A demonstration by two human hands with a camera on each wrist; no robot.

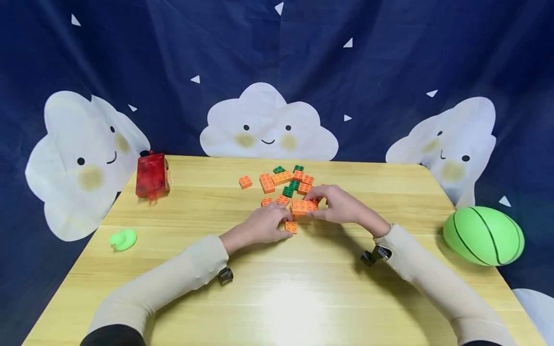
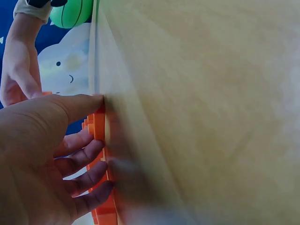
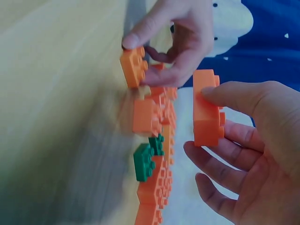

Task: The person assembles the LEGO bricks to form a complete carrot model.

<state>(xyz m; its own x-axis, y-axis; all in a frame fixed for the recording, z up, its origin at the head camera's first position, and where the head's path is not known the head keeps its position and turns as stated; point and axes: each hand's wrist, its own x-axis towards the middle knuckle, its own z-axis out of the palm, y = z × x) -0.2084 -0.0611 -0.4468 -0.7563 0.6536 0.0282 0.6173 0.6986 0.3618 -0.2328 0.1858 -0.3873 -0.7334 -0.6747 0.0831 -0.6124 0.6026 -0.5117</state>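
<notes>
My right hand pinches a long orange toy brick between thumb and fingers; the right wrist view has it raised off the tabletop, studs toward the palm side. Low at the table, the left hand has its thumb on one end of a small orange brick and a finger at the other end. More orange bricks lie just beyond the left fingers, partly hidden by them. Several green bricks sit among the orange ones in the pile beyond both hands.
Alone left of the pile lies an orange brick. A red translucent toy stands at the table's back left, with a green toy duck nearer. On the right edge sits a green ball. A dark blue cloud-patterned curtain hangs behind.
</notes>
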